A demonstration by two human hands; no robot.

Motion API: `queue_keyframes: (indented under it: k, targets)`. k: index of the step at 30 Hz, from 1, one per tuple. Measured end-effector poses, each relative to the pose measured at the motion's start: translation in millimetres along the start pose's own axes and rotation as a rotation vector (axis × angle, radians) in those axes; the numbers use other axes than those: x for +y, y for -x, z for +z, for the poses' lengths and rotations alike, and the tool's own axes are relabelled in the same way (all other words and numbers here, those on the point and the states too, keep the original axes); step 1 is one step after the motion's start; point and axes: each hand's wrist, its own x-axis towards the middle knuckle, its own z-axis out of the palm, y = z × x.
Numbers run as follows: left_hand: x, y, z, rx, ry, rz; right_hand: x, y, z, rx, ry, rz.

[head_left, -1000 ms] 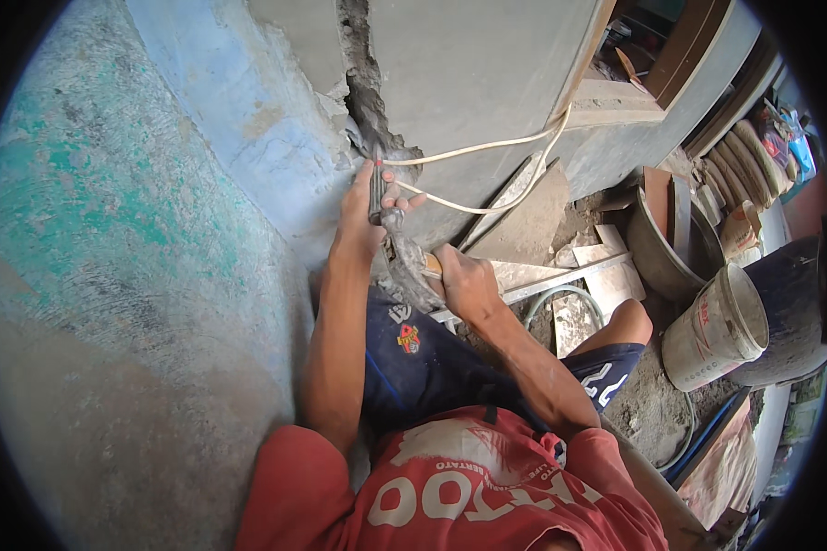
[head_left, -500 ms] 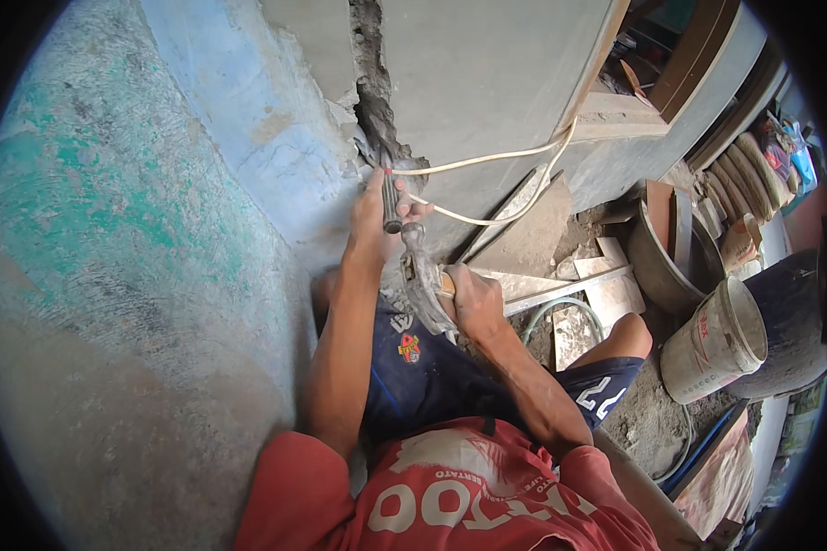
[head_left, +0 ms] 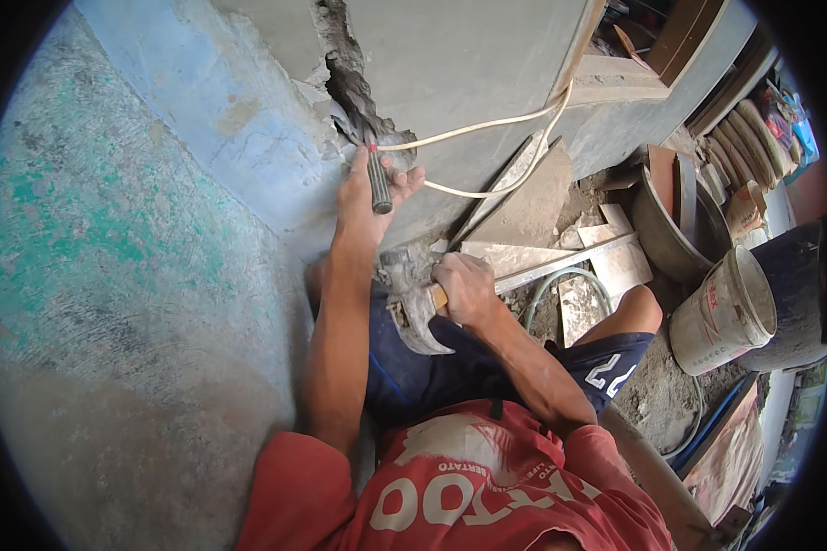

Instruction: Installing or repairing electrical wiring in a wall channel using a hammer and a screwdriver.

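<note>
My left hand is closed around a screwdriver with a ribbed dark handle and a red collar. Its shaft points up into a rough groove cut in the grey wall; the tip is hard to make out there. Closed on the wooden handle of a claw hammer, my right hand is over my lap. The whitish, dusty hammer head sits below the screwdriver's butt, apart from it. A cream cable loops out of the wall beside my left fingers.
A blue and green worn wall stands close on my left. To the right are broken boards, a metal bar, a hose, a large basin and a dirty white bucket. A wooden window frame is above.
The hammer has drawn back from the screwdriver's butt, down toward my lap. My left hand still holds the screwdriver at the groove, now more tilted. The whole view has shifted slightly.
</note>
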Motion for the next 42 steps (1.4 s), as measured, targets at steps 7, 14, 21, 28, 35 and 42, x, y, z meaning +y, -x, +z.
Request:
queue_keyframes:
  k: [7, 14, 21, 28, 35, 42]
  targets:
    - [-0.3, -1.4, -6.7, 0.026, -0.07, -0.033, 5.6, 6.2, 7.5, -0.046, 0.028, 0.069]
    - [-1.1, 4.4, -4.6, 0.051, -0.116, -0.035, 0.0, 9.2, 13.8, -0.115, 0.009, 0.259]
    - [-3.4, -8.5, -8.2, 0.008, -0.114, 0.031, 10.9, 16.1, 9.2, -0.145, 0.027, 0.204]
    - [-6.5, -0.5, -10.6, 0.065, -0.153, -0.023, 4.3, 17.7, 10.1, -0.132, 0.045, 0.217]
    - [-10.0, -6.3, -10.1, 0.116, -0.193, -0.017, 18.3, 7.5, 9.2, -0.231, 0.071, 0.296]
    - [-14.7, -5.2, -6.9, 0.155, -0.224, 0.051, 17.3, 15.6, 5.5, -0.372, 0.099, 0.45]
